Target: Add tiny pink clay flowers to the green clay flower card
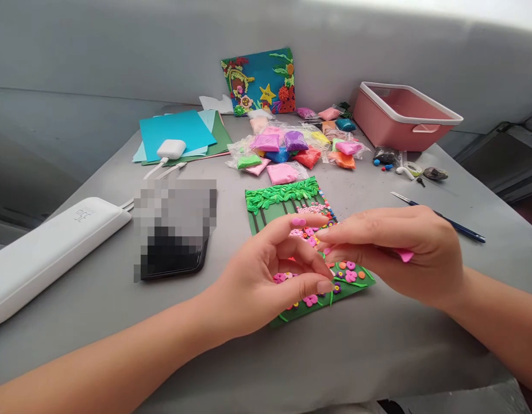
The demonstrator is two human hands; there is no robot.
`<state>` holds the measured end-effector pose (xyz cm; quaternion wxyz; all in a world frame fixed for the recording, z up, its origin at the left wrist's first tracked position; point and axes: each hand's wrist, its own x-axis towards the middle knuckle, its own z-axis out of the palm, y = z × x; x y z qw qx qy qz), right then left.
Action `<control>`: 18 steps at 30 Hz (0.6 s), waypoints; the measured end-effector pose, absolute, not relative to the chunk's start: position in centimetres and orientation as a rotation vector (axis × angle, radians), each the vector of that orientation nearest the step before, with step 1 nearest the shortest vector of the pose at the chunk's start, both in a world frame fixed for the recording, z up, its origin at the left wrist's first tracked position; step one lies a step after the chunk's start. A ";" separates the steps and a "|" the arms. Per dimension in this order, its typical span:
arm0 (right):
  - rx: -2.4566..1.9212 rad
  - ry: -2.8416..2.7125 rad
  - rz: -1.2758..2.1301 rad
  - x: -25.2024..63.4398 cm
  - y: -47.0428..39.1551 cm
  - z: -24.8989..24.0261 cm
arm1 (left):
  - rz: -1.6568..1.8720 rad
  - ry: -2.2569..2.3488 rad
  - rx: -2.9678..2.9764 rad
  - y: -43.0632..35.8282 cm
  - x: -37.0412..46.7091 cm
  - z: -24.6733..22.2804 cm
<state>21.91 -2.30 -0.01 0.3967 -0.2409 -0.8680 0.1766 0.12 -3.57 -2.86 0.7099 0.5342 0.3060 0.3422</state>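
Observation:
My left hand point(266, 276) hovers over the green clay picture point(261, 215), its fingers loosely curved and the thumb apart from the index finger. Small pink clay bits point(298, 222) rest on that index finger. From the right, my right hand point(404, 247) reaches in with thumb and index finger pinched around a small pink clay piece point(327, 251). Another pink clay lump point(405, 255) shows tucked against its palm. Below both hands, the picture carries green leaves, dark stems and several pink, purple and orange flowers; the hands hide part of it.
Bagged coloured clay point(283, 171) lies beyond the picture, before an undersea clay picture point(266, 80). A pink basket point(404, 121) stands back right, a thin pen-like tool point(459, 226) nearer. Left are a phone point(175, 253), a white power bank point(63, 247) and coloured sheets point(175, 132).

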 end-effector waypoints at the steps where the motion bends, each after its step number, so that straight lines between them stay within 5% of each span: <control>1: -0.659 -2.180 0.432 21.8 -2.4 -0.1 | 0.754 0.684 1.216 -3.6 0.1 -2.9; 18: -0.876 -2.113 0.342 21.3 -3.2 -0.6 | 0.692 0.635 1.739 -3.9 -0.1 -3.2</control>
